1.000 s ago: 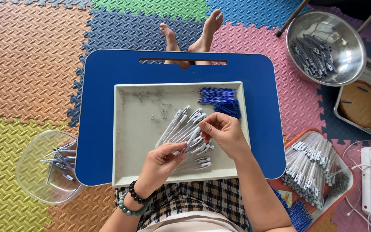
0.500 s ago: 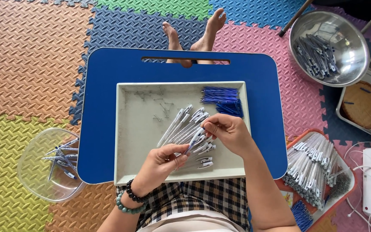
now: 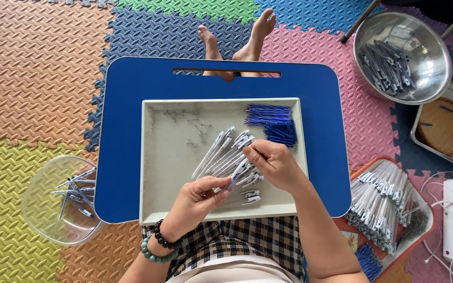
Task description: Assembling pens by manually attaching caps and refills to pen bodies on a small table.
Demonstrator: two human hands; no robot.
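1. My left hand (image 3: 197,202) sits over the near edge of the shallow grey rectangular tray (image 3: 163,173), with its fingers pinched shut on the lower end of a slim white pen with a blue tip (image 3: 235,175).
2. My right hand (image 3: 271,165) is just beyond the left one, over the right half of the tray; its fingers close on the upper end of the same pen, so both hands grip it between them.
3. The pen lies tilted above the tray, its blue tip toward my left hand.
4. Right under and beside my hands, a loose heap of white pen barrels with clips (image 3: 221,152) rests in the middle of the tray, fanned toward its far side.
5. In the tray's far right corner lies a stack of thin blue refills (image 3: 271,119).
6. A few small metal springs (image 3: 197,131) are scattered in the tray's far left part.
7. The tray sits on a blue lap desk with a handle slot (image 3: 127,105), which stands on a floor of coloured foam mats (image 3: 38,63).
8. Left of the tray, off the desk, a clear plastic bowl (image 3: 40,209) holds several finished pens.
9. Right of the tray, on the floor, an orange tray of white pen barrels (image 3: 384,202) lies near my right arm.
10. Farther right and beyond the tray, a round steel bowl (image 3: 420,57) holds dark blue pen parts.
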